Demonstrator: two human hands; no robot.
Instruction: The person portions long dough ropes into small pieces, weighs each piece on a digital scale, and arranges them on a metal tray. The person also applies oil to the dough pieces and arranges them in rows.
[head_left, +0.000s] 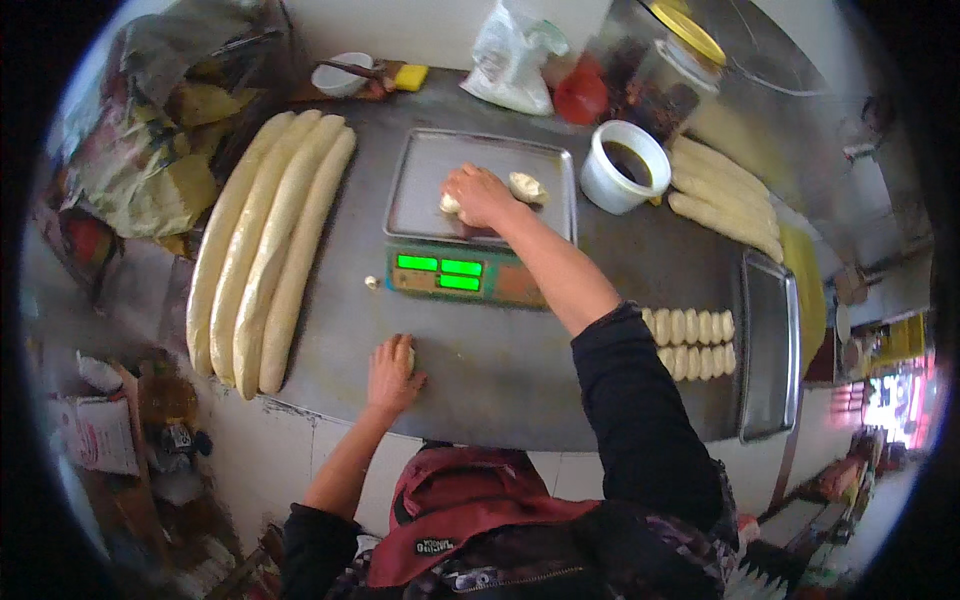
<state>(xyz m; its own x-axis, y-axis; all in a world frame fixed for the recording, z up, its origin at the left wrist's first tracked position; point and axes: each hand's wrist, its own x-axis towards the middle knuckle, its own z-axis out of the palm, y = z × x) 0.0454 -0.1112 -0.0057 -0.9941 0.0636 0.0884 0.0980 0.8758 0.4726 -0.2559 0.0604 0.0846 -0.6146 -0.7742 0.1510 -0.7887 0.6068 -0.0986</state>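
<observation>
My right hand reaches over the metal tray on top of a digital scale, its fingers closed around a small dough piece. Just right of that hand, a second dough piece lies on the tray. My left hand rests low on the metal table near its front edge, curled over a dough piece that is mostly hidden by the fingers. A tiny dough scrap sits left of the scale, whose green displays are lit.
Long dough rolls lie at the left, shorter ones at the back right. Two rows of small dough pieces stand beside an upright-rimmed metal tray. A white tub of dark liquid and a plastic bag are behind.
</observation>
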